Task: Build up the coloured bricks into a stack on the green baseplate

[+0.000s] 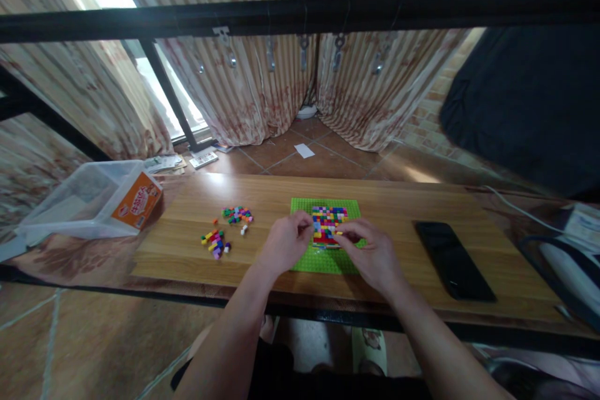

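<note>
Toy bricks (330, 217) form a multicoloured block on the green board (328, 264) on the bench (389, 203). The right hand (374, 254) pinches a yellow brick (338, 233); whether the left hand (285, 241) grips anything is unclear.

At lower centre, the plastic board (325, 262) is looking rough, the wooden table (394, 209) smooth; at top, cloth curtains (250, 100) matt.

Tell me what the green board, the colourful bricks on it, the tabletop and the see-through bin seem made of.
Green board: probably plastic, with studs in even rows. Colourful bricks: likely plastic too, in bright, solid colours. Tabletop: wood or wood-look laminate, I can't tell which; streaky brown grain with a glossy highlight. Bin: probably plastic, with smooth, translucent walls.
</note>
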`<action>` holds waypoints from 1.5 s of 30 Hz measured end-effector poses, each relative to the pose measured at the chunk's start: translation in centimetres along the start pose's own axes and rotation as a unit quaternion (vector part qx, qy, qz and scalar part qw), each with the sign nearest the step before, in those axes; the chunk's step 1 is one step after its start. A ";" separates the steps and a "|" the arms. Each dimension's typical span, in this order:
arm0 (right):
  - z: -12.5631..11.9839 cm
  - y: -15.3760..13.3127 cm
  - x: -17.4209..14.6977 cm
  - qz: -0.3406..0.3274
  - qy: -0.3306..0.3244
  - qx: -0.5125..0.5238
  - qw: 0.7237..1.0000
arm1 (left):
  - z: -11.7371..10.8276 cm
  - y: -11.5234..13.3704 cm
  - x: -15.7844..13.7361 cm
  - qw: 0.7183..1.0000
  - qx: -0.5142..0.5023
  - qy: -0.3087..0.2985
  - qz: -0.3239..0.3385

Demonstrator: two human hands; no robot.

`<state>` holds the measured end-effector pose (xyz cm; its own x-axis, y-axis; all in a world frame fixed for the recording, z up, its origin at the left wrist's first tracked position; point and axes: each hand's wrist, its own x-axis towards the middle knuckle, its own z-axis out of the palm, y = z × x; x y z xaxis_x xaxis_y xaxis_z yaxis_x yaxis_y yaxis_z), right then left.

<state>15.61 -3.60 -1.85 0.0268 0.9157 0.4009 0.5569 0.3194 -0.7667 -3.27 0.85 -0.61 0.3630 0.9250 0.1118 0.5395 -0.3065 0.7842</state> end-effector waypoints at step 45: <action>1.1 0.6 0.8 0.123 0.087 -0.119 0.981 | 0.2 0.2 -0.1 0.998 0.060 -0.012 -0.016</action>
<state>15.02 -2.39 -2.58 0.3151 0.8957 0.3139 0.6937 0.0084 -0.7203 -3.07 0.67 -0.59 0.3611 0.9297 0.0730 0.6374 -0.3032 0.7084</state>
